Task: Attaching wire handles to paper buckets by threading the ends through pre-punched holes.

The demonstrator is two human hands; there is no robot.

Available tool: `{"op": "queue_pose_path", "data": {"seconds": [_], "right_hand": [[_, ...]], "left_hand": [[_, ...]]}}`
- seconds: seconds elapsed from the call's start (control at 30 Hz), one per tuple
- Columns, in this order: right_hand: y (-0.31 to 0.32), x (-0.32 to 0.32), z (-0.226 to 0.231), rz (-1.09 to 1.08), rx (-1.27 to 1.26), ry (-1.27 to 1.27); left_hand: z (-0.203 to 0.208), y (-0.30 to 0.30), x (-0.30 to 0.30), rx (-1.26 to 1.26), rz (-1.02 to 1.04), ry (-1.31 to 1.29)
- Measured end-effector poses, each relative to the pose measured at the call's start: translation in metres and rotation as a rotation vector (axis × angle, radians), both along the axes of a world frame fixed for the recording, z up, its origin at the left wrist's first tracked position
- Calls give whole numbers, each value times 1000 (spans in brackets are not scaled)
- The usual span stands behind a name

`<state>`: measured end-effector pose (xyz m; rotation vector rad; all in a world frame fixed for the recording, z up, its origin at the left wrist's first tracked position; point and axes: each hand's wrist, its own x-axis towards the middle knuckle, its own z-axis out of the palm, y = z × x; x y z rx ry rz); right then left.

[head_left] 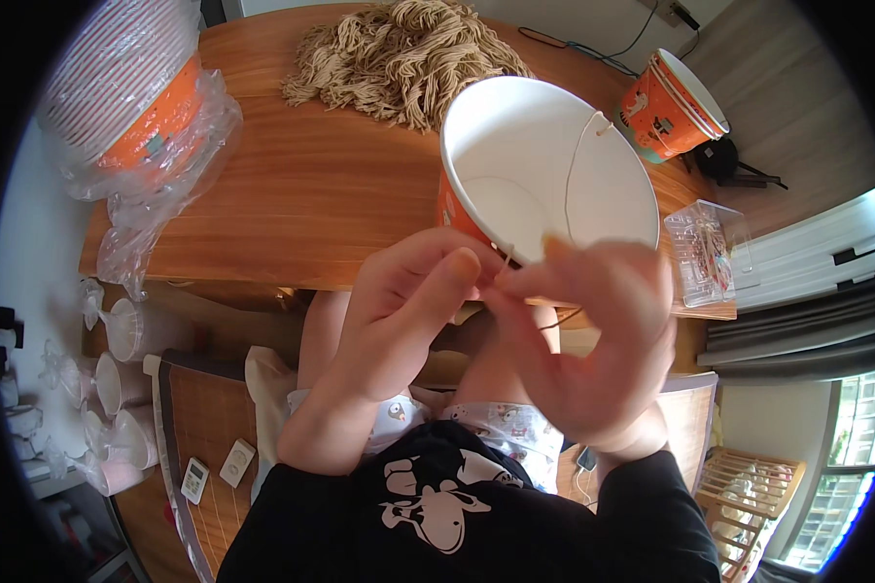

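A large paper bucket (525,121), white inside and orange outside, leans toward me at the table's near edge. A thin beige cord (568,185) passes through a hole near its far right rim, runs down across the inside and comes out at the near rim. Just below that rim, my right hand (617,335) pinches the cord between thumb and fingertip; it is slightly blurred. My left hand (389,311) meets it there, fingers curled with their tips closed at the cord. The fingers partly hide the cord's end and any knot.
Behind the bucket lies a heap of beige cords (403,58) on the wooden table (292,194). Plastic-wrapped stacked buckets (131,87) stand at left, other orange buckets (666,112) at far right. A clear plastic box (705,253) with small items sits at the right edge.
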<state>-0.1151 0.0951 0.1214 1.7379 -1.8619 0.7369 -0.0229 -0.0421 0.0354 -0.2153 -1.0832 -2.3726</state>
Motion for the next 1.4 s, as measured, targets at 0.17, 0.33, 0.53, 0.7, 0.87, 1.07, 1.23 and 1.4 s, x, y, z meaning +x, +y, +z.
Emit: {"op": "queue_pose_path", "data": {"seconds": [0.17,0.33,0.53,0.7,0.87,1.07,1.23,1.4], "right_hand": [[-1,15,-45,-93,-296,103],[6,21,-72,-208,-427,65],[-2,33,-88,-394,-306,-71],[12,26,-83,-310,-328,-297],[10,23,-86,-159,-400,-457],[9,34,-82,-72,-475,-539],[6,46,-77,-8,-460,-582],[14,46,-83,-60,-354,-495]], "left_hand": [[6,-4,2,-77,-43,-5],[21,-2,8,-210,73,-280],[16,-13,18,-288,96,-208],[3,-4,15,-621,434,-227],[-12,4,12,-813,741,-139],[-12,-1,16,-806,729,-169],[-4,5,19,-392,496,-135],[-2,6,21,-211,308,-192]]}}
